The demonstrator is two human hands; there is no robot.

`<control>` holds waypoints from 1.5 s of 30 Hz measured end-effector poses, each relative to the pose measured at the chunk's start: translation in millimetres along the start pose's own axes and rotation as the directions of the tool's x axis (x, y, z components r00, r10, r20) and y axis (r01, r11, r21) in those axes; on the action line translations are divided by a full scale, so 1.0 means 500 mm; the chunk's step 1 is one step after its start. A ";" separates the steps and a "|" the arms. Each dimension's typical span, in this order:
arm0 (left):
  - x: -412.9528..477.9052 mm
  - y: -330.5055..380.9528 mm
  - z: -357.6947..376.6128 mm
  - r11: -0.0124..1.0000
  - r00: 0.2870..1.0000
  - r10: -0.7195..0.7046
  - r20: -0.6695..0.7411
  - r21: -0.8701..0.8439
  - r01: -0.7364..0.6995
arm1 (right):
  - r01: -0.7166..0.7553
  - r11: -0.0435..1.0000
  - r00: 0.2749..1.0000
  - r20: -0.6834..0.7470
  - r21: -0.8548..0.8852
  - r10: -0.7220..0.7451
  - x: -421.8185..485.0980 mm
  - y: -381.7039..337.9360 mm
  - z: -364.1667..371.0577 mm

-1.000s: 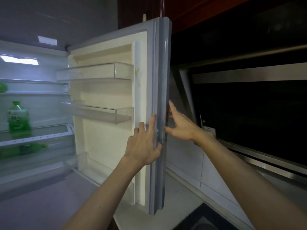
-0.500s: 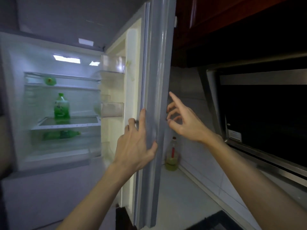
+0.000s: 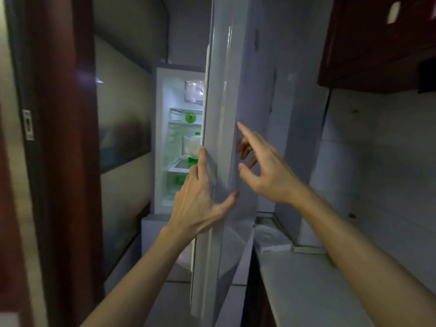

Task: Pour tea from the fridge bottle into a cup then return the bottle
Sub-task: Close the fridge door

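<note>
Dim kitchen: left hand (image 3: 198,204) pressed flat against the fridge door (image 3: 226,90) edge, right hand (image 3: 266,171) loosely spread beside it, empty; a swinging door could pinch fingers.

The left hand (image 3: 198,204) and right hand (image 3: 266,171) are both going bare, nails showing short and plain. Back from each grip, the left forearm (image 3: 141,267) and right forearm (image 3: 354,244) are showing uncovered, and tendons are standing out across the left hand's back.

The fridge door (image 3: 221,102) screens the shelves (image 3: 181,167), leaving a narrow gap leftward.
</note>
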State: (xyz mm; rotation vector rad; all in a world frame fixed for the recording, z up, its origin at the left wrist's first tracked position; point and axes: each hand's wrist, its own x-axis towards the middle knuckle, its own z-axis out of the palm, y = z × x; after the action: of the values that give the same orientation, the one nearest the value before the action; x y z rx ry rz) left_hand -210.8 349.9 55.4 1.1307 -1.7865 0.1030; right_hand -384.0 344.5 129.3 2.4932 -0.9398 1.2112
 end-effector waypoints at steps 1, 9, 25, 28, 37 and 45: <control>0.006 -0.019 -0.008 1.000 1.000 -0.010 0.006 0.003 0.010 | 0.015 1.000 1.000 0.001 -0.012 -0.015 0.017 -0.002 0.018; 0.048 -0.177 -0.030 0.999 0.999 -0.052 -0.016 0.001 0.052 | 0.118 0.975 0.993 0.014 -0.191 -0.117 0.138 -0.004 0.143; 0.152 -0.498 0.007 0.959 0.997 -0.065 -0.029 -0.278 0.054 | -0.056 0.954 0.998 -0.027 -0.295 0.051 0.368 0.105 0.464; 0.182 -0.541 0.014 0.929 0.994 -0.110 -0.015 -0.356 0.098 | -0.073 0.943 0.997 -0.028 -0.325 0.067 0.403 0.123 0.510; 0.272 -0.657 0.057 0.869 0.980 -0.198 -0.028 -0.467 0.162 | -0.090 0.888 0.995 -0.088 -0.451 0.056 0.484 0.188 0.619; 0.342 -0.742 0.113 0.847 0.955 -0.281 -0.089 -0.491 0.204 | -0.056 0.853 0.983 -0.177 -0.518 -0.043 0.546 0.265 0.703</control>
State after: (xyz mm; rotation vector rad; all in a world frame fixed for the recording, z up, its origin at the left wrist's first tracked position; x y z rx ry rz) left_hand 5.5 1.8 10.1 0.9437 -1.4037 -0.3767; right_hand -121.6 -37.8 103.4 1.9183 -1.0585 0.9940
